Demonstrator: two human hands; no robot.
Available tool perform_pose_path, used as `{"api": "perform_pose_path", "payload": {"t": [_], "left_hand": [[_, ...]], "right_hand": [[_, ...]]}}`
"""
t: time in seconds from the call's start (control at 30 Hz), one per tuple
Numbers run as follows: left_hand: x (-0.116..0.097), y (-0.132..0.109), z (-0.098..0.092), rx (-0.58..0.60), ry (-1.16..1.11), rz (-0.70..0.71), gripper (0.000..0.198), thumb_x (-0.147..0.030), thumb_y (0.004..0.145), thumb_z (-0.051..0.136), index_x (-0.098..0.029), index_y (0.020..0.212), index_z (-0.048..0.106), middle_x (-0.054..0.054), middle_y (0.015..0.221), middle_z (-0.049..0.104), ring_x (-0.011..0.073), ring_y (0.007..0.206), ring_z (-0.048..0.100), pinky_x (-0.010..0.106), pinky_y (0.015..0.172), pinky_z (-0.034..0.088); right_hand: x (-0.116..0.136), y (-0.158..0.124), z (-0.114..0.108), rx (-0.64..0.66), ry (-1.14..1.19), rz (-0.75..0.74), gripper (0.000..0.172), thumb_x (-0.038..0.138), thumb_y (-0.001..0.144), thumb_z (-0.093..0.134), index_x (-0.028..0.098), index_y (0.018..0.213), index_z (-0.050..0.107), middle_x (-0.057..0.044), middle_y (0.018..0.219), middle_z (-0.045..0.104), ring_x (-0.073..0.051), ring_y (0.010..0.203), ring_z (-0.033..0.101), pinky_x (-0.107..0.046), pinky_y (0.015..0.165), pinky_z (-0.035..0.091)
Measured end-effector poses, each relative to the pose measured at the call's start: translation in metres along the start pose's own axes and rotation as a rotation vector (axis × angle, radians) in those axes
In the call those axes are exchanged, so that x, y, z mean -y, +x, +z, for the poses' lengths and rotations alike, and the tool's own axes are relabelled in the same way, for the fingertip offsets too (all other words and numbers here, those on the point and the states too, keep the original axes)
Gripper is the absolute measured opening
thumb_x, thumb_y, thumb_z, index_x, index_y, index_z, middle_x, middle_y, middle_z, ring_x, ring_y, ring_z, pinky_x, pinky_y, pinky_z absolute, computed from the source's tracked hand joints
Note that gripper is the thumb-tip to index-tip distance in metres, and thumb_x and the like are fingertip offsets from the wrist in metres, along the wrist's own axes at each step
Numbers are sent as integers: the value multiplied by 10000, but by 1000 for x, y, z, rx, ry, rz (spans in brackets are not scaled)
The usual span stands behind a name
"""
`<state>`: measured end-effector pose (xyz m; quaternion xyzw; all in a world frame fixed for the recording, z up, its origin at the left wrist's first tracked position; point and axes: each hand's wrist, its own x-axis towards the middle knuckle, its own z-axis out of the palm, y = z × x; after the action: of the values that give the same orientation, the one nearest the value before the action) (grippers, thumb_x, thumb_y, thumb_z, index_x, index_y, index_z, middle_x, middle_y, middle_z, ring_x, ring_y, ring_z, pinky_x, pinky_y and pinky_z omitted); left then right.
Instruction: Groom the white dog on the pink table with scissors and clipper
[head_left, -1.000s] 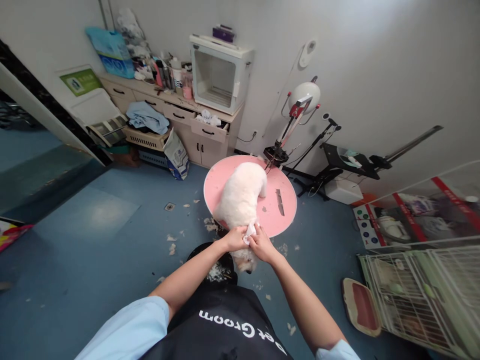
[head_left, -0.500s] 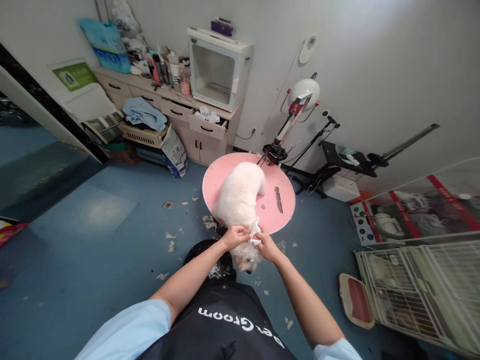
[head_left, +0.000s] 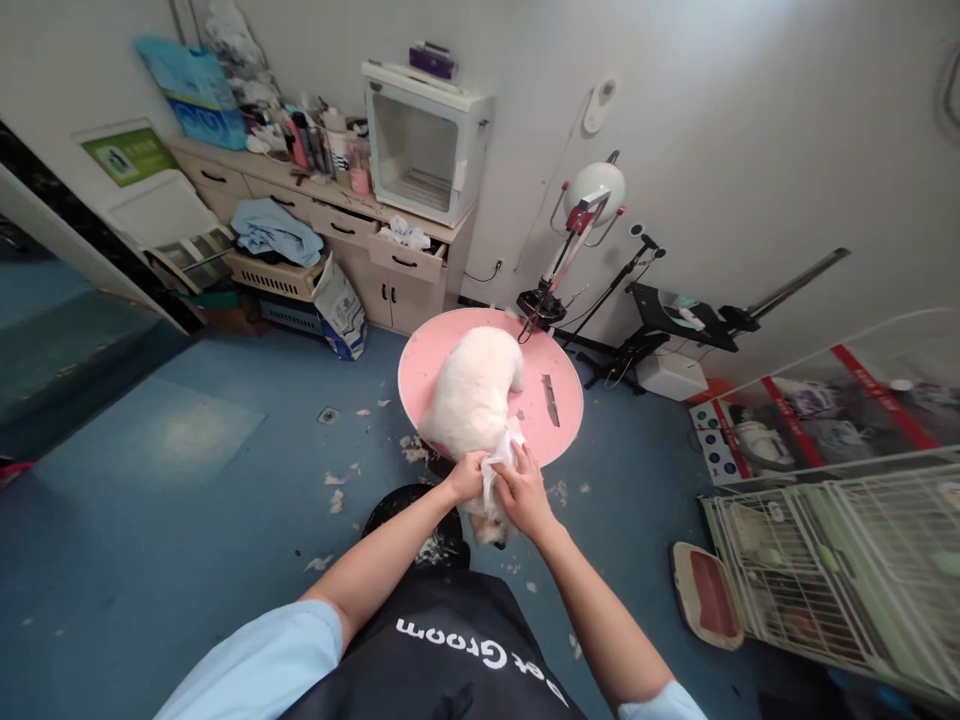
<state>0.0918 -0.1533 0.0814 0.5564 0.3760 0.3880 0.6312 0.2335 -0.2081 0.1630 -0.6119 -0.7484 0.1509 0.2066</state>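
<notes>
A small white fluffy dog (head_left: 474, 400) stands on a round pink grooming table (head_left: 559, 425), its head hanging over the near edge toward me. My left hand (head_left: 466, 478) grips the fur by the dog's head, fingers closed. My right hand (head_left: 520, 488) is closed on a white wipe (head_left: 504, 455) pressed against the dog's head. A dark comb (head_left: 550, 398) lies on the pink table to the right of the dog.
Fur clippings lie scattered on the blue floor (head_left: 225, 500). A cabinet (head_left: 360, 240) with bottles and a white drying box (head_left: 420, 140) stands at the back wall. A dryer on a stand (head_left: 589, 200) is behind the table. Wire cages (head_left: 825, 570) stand at the right.
The view has shifted slightly. My right hand has moved the white wipe up and spread it longer against the dog's head; my left hand stays closed on the fur.
</notes>
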Motion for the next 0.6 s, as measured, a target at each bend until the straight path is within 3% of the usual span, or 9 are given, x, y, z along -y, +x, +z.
{"api": "perform_pose_path", "payload": {"t": [0.07,0.13,0.23,0.3,0.37,0.5,0.6], "left_hand": [[-1,4,1,-39,21,-36,236,-350,764,616,-125,695,633,24,667,643,135,614,550,243,580,431],[-3,7,2,-61,47,-61,303,-398,800,571,-130,664,604,5,597,586,117,553,498,234,531,384],[-11,9,2,-67,111,-72,339,-422,803,570,-138,617,572,-20,543,518,100,511,440,232,506,332],[-18,9,0,-36,161,-53,311,-392,805,567,-140,622,584,-19,550,519,104,521,441,243,524,338],[-27,8,-3,16,218,-14,277,-373,780,609,-149,619,599,-14,558,524,117,540,448,263,551,350],[-42,10,-9,107,366,109,161,-331,683,736,-182,704,678,45,693,620,181,651,518,319,640,385],[-49,17,-17,144,506,244,197,-386,724,717,-208,808,714,114,883,664,239,775,564,358,726,420]], "right_hand": [[1,0,1,-15,-116,36,297,278,884,529,235,1090,738,-123,1441,504,-342,1385,350,-544,1137,242],[-5,2,0,-55,-111,133,281,295,886,515,197,990,757,-143,1356,580,-333,1302,451,-509,1100,302],[-17,5,-5,-147,134,332,371,369,889,469,155,744,734,-141,1084,705,-270,1009,621,-386,925,445],[-19,3,-7,-288,321,450,460,469,887,455,144,677,704,-112,894,721,-238,845,634,-329,791,471],[-16,-5,-8,-469,433,514,508,555,871,468,138,691,697,-84,787,704,-229,799,620,-310,737,463],[-5,-25,-8,-681,653,527,456,578,820,572,145,751,696,-65,789,706,-221,833,624,-316,763,473],[0,-33,-11,-808,1023,630,356,512,729,694,163,801,696,-48,825,724,-211,826,649,-340,801,506]]}}
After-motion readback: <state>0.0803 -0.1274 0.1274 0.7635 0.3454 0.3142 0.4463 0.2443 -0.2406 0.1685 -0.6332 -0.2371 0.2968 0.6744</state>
